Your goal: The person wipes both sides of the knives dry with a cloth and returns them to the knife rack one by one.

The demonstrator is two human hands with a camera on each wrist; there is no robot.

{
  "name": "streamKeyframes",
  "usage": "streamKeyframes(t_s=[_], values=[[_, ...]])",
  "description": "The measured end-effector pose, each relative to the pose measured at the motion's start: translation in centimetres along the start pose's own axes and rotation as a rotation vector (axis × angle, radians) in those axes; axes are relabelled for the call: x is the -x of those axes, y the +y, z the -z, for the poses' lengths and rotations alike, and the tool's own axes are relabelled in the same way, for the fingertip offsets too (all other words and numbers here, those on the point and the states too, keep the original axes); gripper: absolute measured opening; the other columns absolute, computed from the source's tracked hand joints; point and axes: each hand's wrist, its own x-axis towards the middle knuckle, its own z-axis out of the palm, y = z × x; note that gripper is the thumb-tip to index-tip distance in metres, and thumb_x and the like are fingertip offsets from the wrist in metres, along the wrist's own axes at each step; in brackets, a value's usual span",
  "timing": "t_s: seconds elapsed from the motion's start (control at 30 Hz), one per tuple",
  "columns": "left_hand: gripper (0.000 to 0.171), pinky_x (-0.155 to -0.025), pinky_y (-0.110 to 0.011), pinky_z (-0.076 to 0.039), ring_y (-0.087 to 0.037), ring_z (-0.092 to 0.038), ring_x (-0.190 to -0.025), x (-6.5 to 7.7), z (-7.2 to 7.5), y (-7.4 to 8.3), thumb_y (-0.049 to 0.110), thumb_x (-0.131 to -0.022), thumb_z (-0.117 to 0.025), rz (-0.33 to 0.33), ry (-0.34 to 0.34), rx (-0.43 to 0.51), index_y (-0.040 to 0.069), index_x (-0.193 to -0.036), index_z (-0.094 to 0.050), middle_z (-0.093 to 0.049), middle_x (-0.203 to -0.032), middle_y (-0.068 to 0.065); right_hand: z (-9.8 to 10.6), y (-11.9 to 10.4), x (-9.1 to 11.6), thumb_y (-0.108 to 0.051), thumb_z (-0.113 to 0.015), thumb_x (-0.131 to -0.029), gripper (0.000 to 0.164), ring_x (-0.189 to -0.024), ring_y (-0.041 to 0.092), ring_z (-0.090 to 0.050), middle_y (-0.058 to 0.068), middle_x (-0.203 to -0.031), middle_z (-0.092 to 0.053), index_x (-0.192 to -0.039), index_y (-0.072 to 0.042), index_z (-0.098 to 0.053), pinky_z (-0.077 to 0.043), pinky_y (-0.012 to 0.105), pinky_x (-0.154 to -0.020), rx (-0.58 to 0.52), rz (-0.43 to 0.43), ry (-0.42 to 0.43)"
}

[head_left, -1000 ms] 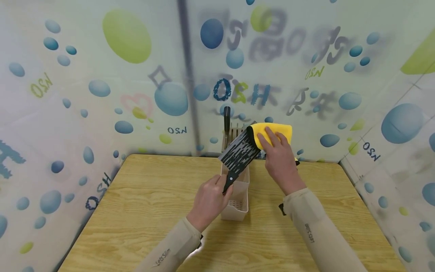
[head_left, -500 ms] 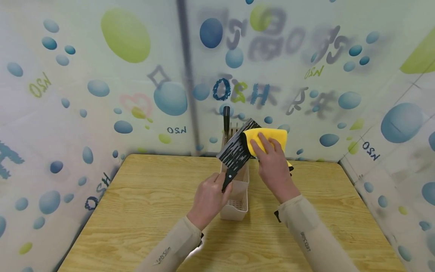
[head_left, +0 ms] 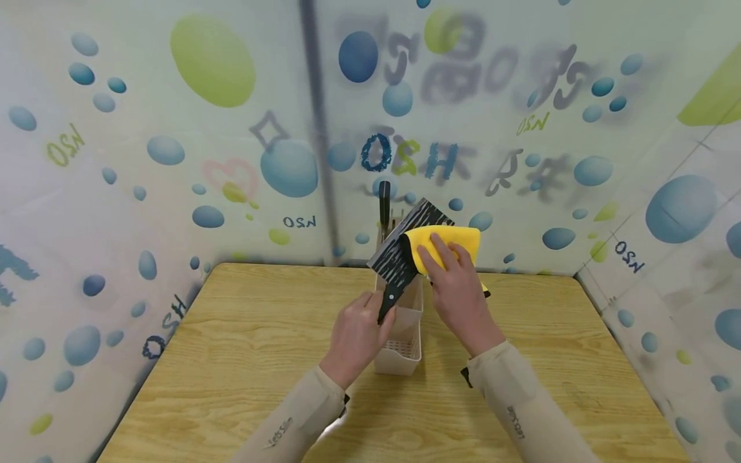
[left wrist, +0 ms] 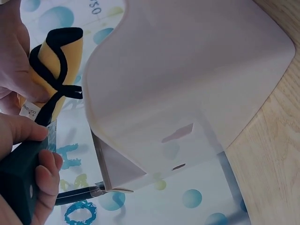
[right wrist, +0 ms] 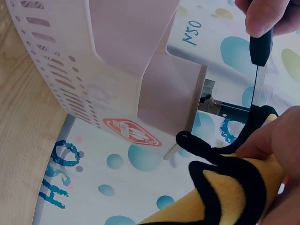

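Observation:
My left hand [head_left: 359, 331] grips the black handle [head_left: 388, 302] of a cleaver [head_left: 398, 256], whose dark, streaked blade slants up to the right. In my right hand [head_left: 460, 299] is a yellow cloth [head_left: 463, 241] with black edging, folded over the blade's right edge and pinched there between fingers and thumb. The cloth [right wrist: 234, 187] fills the lower part of the right wrist view, close to the blade. Below and behind the cleaver stands a pale plastic utensil holder [head_left: 399, 363]; a second knife with a black handle [head_left: 384, 202] is upright in its back.
The holder [left wrist: 187, 70] has stepped compartments, and its perforated side [right wrist: 61, 70] shows in the right wrist view. It stands on a wood-grain table [head_left: 260, 347]. Behind the table hangs a wall sheet [head_left: 231, 128] printed with blue and green spots.
My right hand has slid the cloth down and left along the blade toward the handle, uncovering more of the blade's upper end. My left hand holds the cleaver nearly still.

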Motion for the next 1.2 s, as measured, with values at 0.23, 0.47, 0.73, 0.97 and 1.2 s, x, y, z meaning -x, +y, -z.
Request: streamKeyframes(t_s=[0.23, 0.47, 0.73, 0.97, 1.2], values=[[0.018, -0.048, -0.027, -0.05, -0.014, -0.059, -0.055, -0.4, -0.2, 0.1, 0.011, -0.088, -0.081, 0.032, 0.006, 0.032, -0.001, -0.089, -0.068, -0.064, -0.073, -0.008, 0.0, -0.6, 0.2, 0.009, -0.076, -0.084, 0.055, -0.122, 0.046, -0.056, 0.025, -0.146, -0.055, -0.136, -0.004, -0.065, -0.043, 0.055, -0.108, -0.02, 0.007, 0.009], [0.018, -0.048, -0.023, -0.048, -0.013, -0.059, -0.056, -0.6, -0.4, 0.3, 0.012, -0.089, -0.08, 0.06, 0.002, 0.049, -0.002, -0.093, -0.07, -0.066, -0.074, -0.009, 0.2, -1.2, 0.5, 0.009, -0.077, -0.084, 0.055, -0.123, 0.047, -0.054, 0.024, -0.148, -0.054, -0.136, -0.005, -0.065, -0.044, 0.056, -0.108, -0.038, -0.015, 0.002], [0.019, -0.05, -0.029, -0.052, -0.019, -0.062, -0.057, -1.1, -0.7, 0.4, 0.01, -0.088, -0.081, 0.064, 0.04, 0.084, -0.005, -0.095, -0.07, -0.066, -0.074, -0.011, 0.4, -1.8, 0.8, 0.006, -0.078, -0.085, 0.058, -0.125, 0.047, -0.051, 0.021, -0.151, -0.051, -0.139, -0.008, -0.064, -0.047, 0.054, -0.107, -0.056, -0.054, -0.027], [0.013, -0.047, -0.021, -0.042, -0.014, -0.055, -0.055, -1.5, -0.7, 0.6, 0.008, -0.09, -0.077, 0.102, 0.031, 0.146, -0.002, -0.092, -0.07, -0.063, -0.07, -0.008, 0.3, -2.1, 1.0, 0.008, -0.076, -0.085, 0.058, -0.124, 0.046, -0.05, 0.021, -0.151, -0.051, -0.14, -0.007, -0.064, -0.047, 0.054, -0.106, -0.086, -0.05, -0.006], [0.013, -0.045, -0.017, -0.032, -0.009, -0.045, -0.052, -1.9, -0.9, 0.8, 0.008, -0.091, -0.075, 0.151, 0.031, 0.221, 0.003, -0.082, -0.066, -0.054, -0.063, -0.002, 0.2, -2.2, 1.2, 0.006, -0.075, -0.088, 0.056, -0.125, 0.046, -0.049, 0.02, -0.152, -0.05, -0.141, -0.008, -0.063, -0.048, 0.054, -0.106, -0.112, -0.058, -0.002]])
